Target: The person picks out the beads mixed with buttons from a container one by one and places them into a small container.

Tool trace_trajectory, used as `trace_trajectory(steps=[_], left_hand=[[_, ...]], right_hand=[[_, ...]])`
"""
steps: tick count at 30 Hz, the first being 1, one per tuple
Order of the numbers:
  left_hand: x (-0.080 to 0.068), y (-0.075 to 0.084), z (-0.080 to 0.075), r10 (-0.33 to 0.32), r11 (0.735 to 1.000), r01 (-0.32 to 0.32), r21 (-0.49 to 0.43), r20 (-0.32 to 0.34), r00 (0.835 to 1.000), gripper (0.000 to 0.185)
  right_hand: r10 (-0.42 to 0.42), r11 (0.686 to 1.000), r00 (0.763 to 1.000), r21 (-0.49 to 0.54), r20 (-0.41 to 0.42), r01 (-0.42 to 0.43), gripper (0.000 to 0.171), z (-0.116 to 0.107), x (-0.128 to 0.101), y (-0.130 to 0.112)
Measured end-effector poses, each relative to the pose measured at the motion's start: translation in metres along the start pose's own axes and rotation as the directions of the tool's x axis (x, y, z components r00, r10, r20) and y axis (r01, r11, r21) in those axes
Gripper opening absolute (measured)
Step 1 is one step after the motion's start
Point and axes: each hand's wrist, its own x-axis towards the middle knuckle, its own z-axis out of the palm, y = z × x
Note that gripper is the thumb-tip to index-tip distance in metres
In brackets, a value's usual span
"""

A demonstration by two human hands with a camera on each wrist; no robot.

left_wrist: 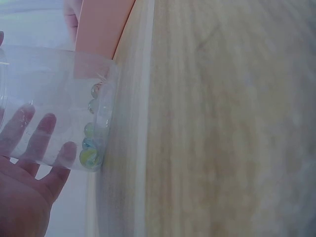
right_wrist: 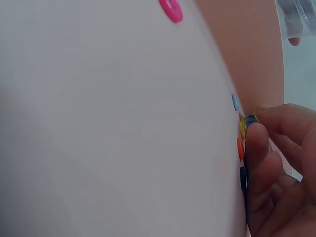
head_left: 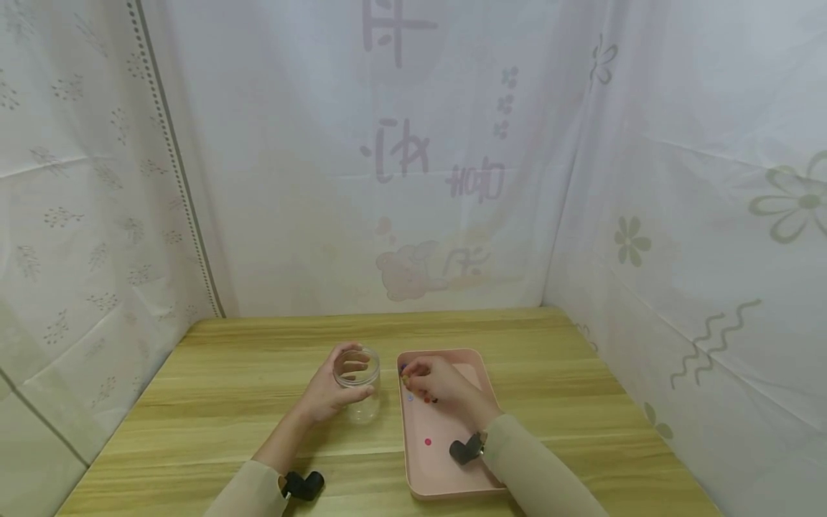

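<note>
My left hand [head_left: 332,391] grips a clear plastic jar [head_left: 365,409], its fingers and thumb curled round the wall. In the left wrist view several glass marbles [left_wrist: 90,157] lie at the bottom of the jar, whose mouth is uncovered. My right hand [head_left: 442,380] is inside the pink tray [head_left: 413,467], at its far left corner. Thumb and fingertips there pinch a small glass marble [right_wrist: 251,120], partly hidden by the fingers. Beside them, small flat discs like buttons lie on the tray floor: light blue [right_wrist: 235,102], orange [right_wrist: 240,149] and dark blue [right_wrist: 243,177].
A pink disc [head_left: 428,442] lies apart in the near half of the tray. The jar stands left of the tray on the wooden table [head_left: 258,359]. Printed white cloth [head_left: 291,215] hangs behind the table and along both sides.
</note>
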Motion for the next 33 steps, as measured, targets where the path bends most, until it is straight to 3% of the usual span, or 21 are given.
trace_trajectory(steps=[8, 17, 25, 33], left_hand=[[-0.001, -0.001, 0.000, -0.026, 1.000, 0.026, -0.004, 0.009, 1.000, 0.083], [0.001, -0.001, 0.000, 0.019, 1.000, -0.019, 0.004, 0.016, 1.000, 0.080], [0.001, -0.002, 0.000, 0.017, 1.000, -0.017, 0.008, 0.007, 1.000, 0.081], [0.000, -0.004, 0.000, 0.014, 1.000, -0.014, 0.016, -0.004, 1.000, 0.081]], right_hand=[[-0.027, 0.997, 1.000, 0.076, 0.003, 0.027, 0.022, -0.005, -0.004, -0.006], [-0.007, 0.988, 1.000, 0.152, 0.000, 0.007, 0.033, -0.010, -0.010, -0.021], [-0.038, 0.989, 0.999, 0.143, -0.031, 0.042, 0.028, -0.012, -0.011, -0.031], [-0.093, 0.987, 0.995, 0.128, -0.023, 0.095, 0.041, -0.017, -0.012, -0.043]])
